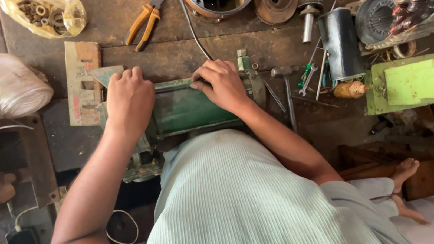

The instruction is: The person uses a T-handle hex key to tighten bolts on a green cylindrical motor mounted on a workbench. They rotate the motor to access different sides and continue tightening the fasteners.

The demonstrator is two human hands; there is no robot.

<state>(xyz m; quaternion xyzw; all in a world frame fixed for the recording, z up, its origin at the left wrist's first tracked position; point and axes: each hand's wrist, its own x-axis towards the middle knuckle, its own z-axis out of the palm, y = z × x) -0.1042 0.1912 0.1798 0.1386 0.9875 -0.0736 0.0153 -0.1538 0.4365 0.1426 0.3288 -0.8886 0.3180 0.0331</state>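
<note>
— Where are we with the green machine (188, 109)?

— It sits on the tabletop (165, 51) right before us. Our left hand (128, 98) lies flat on its left end, fingers loosely curled, holding nothing; our right hand (222, 86) presses its top edge.

— Anything finished?

— Hard to judge; the pliers (146, 18) lie untouched.

1. A yellow plastic bag (44, 14) lies at the bench's far left corner, crumpled and see-through, filled with small metal rings and washers.
2. A flat cardboard piece (82, 83), tan with faded red and green print, lies just left of the left hand (128, 100).
</note>
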